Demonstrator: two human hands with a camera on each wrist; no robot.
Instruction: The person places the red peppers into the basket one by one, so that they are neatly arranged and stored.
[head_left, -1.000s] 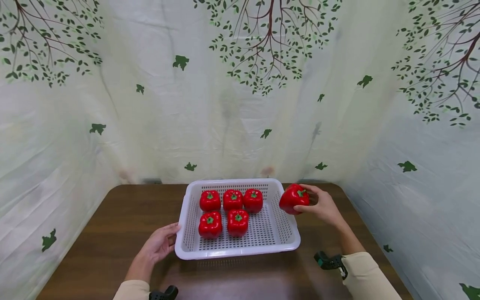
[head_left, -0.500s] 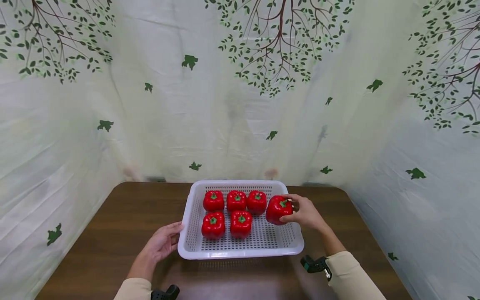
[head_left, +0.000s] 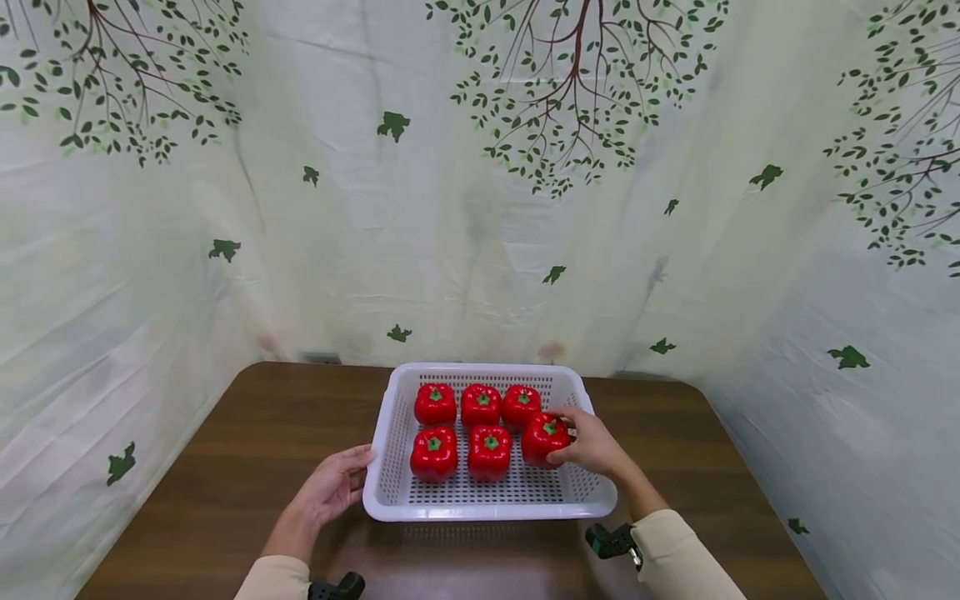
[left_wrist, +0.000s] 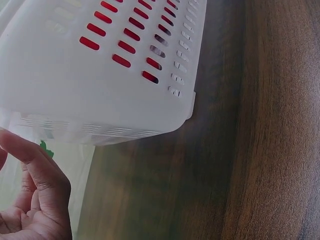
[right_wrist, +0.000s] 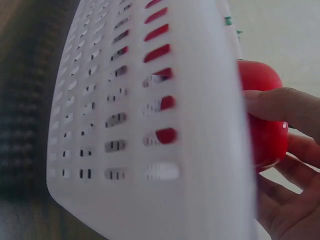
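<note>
A white perforated plastic basket (head_left: 491,512) holds several red bell peppers with green stems, such as the front-left pepper (head_left: 433,454) and the front-middle pepper (head_left: 489,452). My right hand (head_left: 592,446) reaches over the basket's right side and grips another red bell pepper (head_left: 544,440), thumb and fingers around its side. In the right wrist view, this bell pepper (right_wrist: 265,120) shows above the rim between the thumb and fingers. My left hand (head_left: 333,483) holds the basket's left rim. The left wrist view shows that hand (left_wrist: 37,190) with bent fingers, right at the rim.
Beneath the basket is a dark brown wooden table (head_left: 292,417). A pale curtain (head_left: 480,217) printed with branches and green leaves surrounds it at the back and sides. A black wrist device (head_left: 611,540) sits by the right sleeve.
My right hand has carried its bell pepper left and down from over the basket's right rim to beside the other peppers. The left hand stays at the rim, and the head view has shifted slightly.
</note>
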